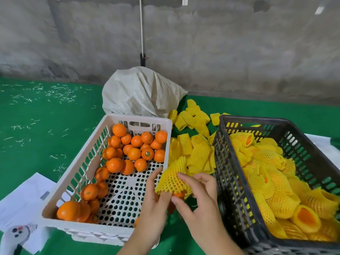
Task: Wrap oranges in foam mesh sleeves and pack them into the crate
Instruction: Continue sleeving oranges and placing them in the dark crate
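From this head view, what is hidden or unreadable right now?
- Orange in the hands: mostly covered by the yellow foam mesh sleeve and the fingers; the left hand and right hand both grip it.
- Black plastic crate: near right corner cut off by the frame edge; lower layers buried under wrapped fruit.
- White woven sack: contents unseen.
- White plastic crate: end-wall lettering partly blocked by oranges.
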`<state>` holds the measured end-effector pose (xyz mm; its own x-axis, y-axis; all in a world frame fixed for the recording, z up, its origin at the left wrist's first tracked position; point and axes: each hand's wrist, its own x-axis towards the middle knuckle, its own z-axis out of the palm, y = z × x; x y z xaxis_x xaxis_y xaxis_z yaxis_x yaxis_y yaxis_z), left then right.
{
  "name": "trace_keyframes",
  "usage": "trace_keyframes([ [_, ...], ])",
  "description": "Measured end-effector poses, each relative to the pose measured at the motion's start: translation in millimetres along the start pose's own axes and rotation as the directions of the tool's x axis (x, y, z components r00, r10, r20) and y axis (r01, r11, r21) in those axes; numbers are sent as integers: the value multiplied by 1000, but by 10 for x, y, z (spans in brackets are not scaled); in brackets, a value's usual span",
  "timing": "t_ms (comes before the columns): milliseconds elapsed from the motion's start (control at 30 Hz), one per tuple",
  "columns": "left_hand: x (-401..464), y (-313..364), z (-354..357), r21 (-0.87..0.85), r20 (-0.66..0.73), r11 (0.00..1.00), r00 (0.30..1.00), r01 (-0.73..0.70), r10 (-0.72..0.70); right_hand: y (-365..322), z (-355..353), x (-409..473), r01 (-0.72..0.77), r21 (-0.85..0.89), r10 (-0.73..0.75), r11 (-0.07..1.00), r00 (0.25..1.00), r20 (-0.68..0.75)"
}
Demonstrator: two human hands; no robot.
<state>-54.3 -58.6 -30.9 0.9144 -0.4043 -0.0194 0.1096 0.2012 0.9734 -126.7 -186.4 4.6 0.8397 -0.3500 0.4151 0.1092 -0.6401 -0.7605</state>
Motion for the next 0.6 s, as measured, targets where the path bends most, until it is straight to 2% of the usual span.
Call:
trace_keyframes([
  [100,3,40,-7,-106,97,994,995,9,2,-61,-29,34,-26,39,28,999,998,-48],
  [233,2,23,-46,-75,206,997,977,-33,48,-64,-75,18,-11,3,12,1000,989,-145],
  [367,6,3,-52,-80,197,997,980,0,16,-28,-93,29,-54,-74,45,996,992,-117],
  [467,-15,10,-40,-54,132,999,991,-5,12,-24,-111,39,-21,-141,4,990,993,-119],
  [600,-5,26,-8,-44,68,999,998,3,0,-62,-111,15,31,-135,-52,990,987,-153],
])
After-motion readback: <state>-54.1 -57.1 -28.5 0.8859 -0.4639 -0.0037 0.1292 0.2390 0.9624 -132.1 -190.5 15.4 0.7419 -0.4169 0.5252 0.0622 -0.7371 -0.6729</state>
